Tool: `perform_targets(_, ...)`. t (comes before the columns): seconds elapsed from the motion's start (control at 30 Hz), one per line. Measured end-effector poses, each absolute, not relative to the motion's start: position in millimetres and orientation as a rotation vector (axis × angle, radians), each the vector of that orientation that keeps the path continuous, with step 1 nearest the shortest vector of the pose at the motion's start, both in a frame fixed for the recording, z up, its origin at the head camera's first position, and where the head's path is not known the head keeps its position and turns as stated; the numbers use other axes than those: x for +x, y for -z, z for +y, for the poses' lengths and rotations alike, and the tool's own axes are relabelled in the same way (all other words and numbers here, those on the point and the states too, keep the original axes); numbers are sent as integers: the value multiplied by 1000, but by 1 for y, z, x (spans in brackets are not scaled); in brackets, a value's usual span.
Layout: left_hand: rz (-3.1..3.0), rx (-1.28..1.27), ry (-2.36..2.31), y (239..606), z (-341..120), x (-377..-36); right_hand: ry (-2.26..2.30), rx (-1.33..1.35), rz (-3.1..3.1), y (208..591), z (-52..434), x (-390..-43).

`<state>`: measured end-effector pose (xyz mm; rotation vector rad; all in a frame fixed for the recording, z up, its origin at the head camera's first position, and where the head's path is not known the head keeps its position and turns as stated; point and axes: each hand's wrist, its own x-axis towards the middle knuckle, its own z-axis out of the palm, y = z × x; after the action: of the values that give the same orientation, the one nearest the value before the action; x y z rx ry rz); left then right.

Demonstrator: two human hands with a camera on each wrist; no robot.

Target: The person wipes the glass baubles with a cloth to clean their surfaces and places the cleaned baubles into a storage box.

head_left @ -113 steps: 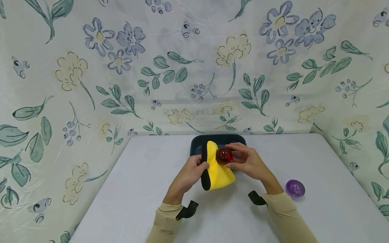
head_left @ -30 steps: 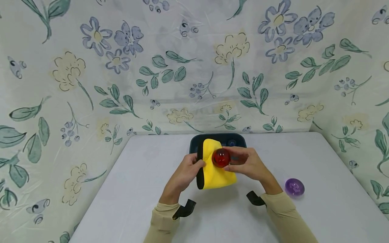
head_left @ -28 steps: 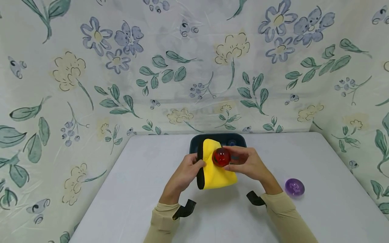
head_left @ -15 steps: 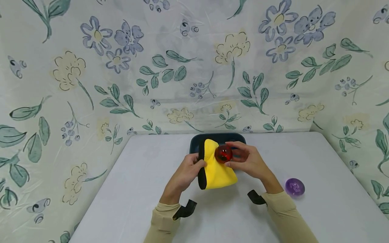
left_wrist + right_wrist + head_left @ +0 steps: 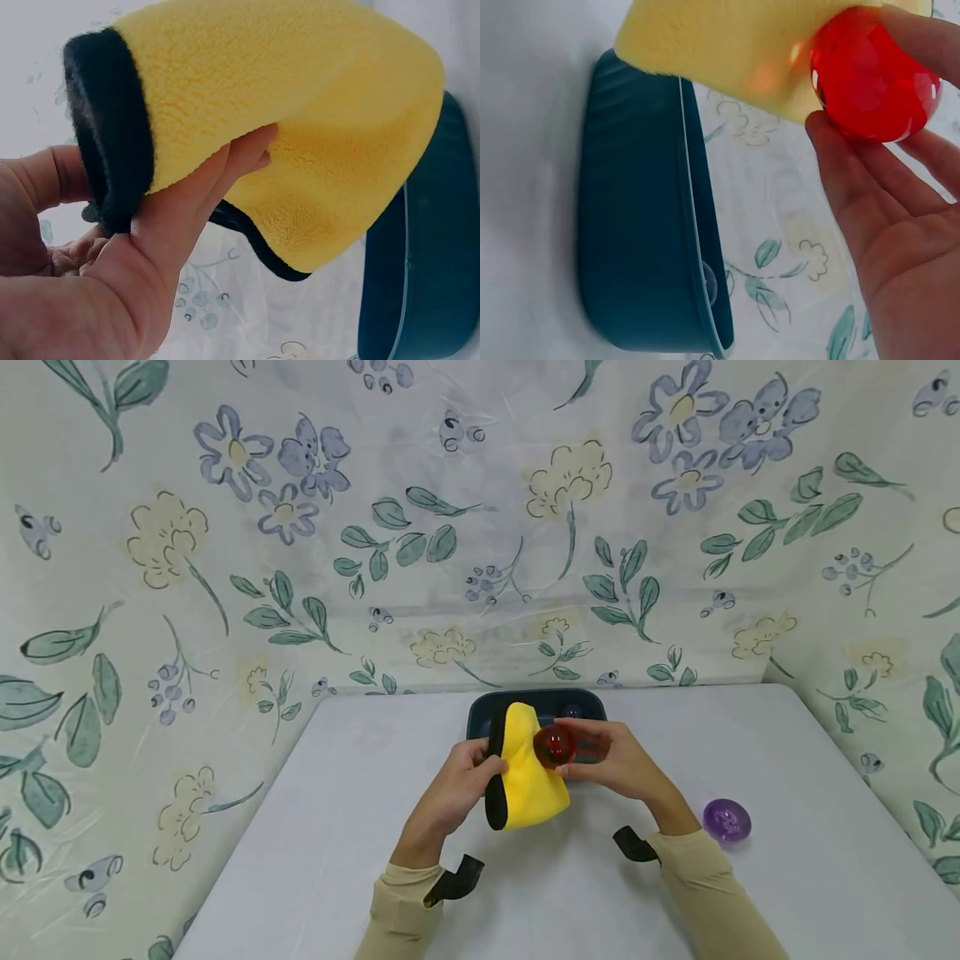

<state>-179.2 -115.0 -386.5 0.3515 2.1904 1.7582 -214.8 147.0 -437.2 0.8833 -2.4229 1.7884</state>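
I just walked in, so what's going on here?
A person's left hand holds a black-edged yellow cloth. Their right hand holds a see-through red ball at the cloth, touching or nearly so. Behind them a teal tub stands on the table with another ball inside, and a purple ball lies to the right.

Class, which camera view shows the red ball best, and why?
The right wrist view: the red ball appears large and close, partly covered by the right hand. The head view shows it smaller, beside the yellow cloth; the left wrist view doesn't show it.
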Motion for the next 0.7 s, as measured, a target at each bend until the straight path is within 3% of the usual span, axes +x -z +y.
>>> perform_targets(0.7,2223,266,-1871,384,-115,-178,-1796,1000,-2445,435,149,-213)
